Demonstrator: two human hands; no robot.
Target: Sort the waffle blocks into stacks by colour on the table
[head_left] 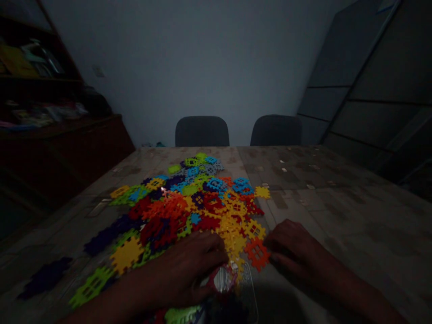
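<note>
A big heap of toothed plastic building pieces [209, 220] in many colours covers the near middle of the table. My left hand [199, 261] lies low over its front edge, fingers bent around a shiny, crinkled clear plastic package [222, 280] with some red on it. Part of that package is hidden under the hand. My right hand [293, 245] is at the right of the heap, fingers curled in at the edge of an orange window-shaped piece [257, 253]. Yellow pieces [232, 234] lie between the two hands. The dim light hides the fingertips.
A patterned cloth covers the table [337, 202]. Two dark chairs [202, 130] stand at its far side before a plain wall. To the left is a wooden shelf unit [60, 135]; a panelled cabinet [357, 81] is at the right. Loose dark blue [45, 276] and green pieces [92, 285] lie front left.
</note>
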